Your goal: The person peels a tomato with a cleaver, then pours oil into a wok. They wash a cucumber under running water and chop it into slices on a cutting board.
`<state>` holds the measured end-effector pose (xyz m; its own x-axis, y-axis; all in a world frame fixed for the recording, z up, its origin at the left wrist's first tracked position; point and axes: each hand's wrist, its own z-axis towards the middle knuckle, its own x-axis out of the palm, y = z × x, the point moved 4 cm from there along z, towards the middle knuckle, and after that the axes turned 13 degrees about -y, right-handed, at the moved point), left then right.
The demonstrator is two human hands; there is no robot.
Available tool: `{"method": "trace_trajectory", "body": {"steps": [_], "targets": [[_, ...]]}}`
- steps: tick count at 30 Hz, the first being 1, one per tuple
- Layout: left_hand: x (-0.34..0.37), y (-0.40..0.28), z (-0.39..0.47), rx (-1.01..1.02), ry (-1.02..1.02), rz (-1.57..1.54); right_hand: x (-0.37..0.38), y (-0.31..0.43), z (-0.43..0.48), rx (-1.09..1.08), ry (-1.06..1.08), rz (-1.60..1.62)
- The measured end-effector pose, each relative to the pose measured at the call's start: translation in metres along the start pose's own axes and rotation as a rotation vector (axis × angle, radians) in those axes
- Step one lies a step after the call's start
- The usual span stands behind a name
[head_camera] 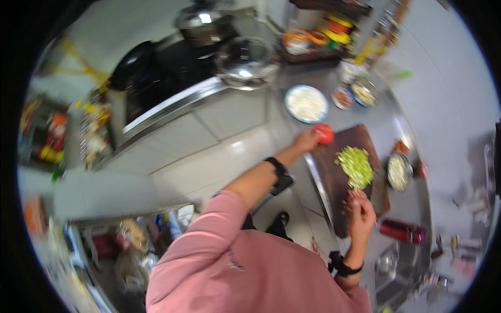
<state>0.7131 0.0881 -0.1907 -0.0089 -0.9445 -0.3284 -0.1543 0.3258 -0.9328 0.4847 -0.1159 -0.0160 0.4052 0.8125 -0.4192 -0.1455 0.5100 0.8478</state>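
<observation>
My left hand (307, 141) holds a red round object (323, 134) at the left edge of a dark wooden cutting board (327, 162); blur hides whether it is a bowl or a tomato. Chopped light green vegetable (355, 167) lies heaped on the board. My right hand (362, 213) is over the board's near part, its fingers curled beside small reddish-brown pieces (346, 207). Whether it grips some of them is unclear. A cleaver-like blade (379, 189) seems to lie at the board's right side. A plate of white food (307, 103) stands beyond the board.
Small bowls of reddish (343, 98) and pale food (364, 92) stand at the back. Right of the board are a bowl of pale chopped food (398, 171) and a dark red bottle (402, 231). A stove with a wok (133, 65) and a glass lid (247, 62) are at upper left.
</observation>
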Motion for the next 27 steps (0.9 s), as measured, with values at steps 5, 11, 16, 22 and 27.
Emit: {"method": "trace_trajectory", "body": {"steps": [5, 11, 16, 22, 27], "targets": [[-0.065, 0.015, -0.002, 0.038, 0.026, -0.265, 0.051, 0.038, -0.006, 0.332, -0.11, 0.265], [-0.178, 0.011, -0.015, -0.203, -0.097, -0.154, 0.157, 0.089, 0.05, 0.06, -0.035, 0.16], [-0.21, 0.009, -0.016, -0.079, 0.058, -0.253, 0.198, 0.082, 0.105, 0.01, -0.179, -0.287], [-0.384, 0.111, -0.078, -0.316, -0.247, -0.409, 0.348, 0.163, 0.036, -0.108, 0.558, 0.155], [-0.523, 0.155, -0.152, -0.16, -0.709, 0.227, 0.5, 0.285, -0.049, -0.289, 1.089, 0.469]]}}
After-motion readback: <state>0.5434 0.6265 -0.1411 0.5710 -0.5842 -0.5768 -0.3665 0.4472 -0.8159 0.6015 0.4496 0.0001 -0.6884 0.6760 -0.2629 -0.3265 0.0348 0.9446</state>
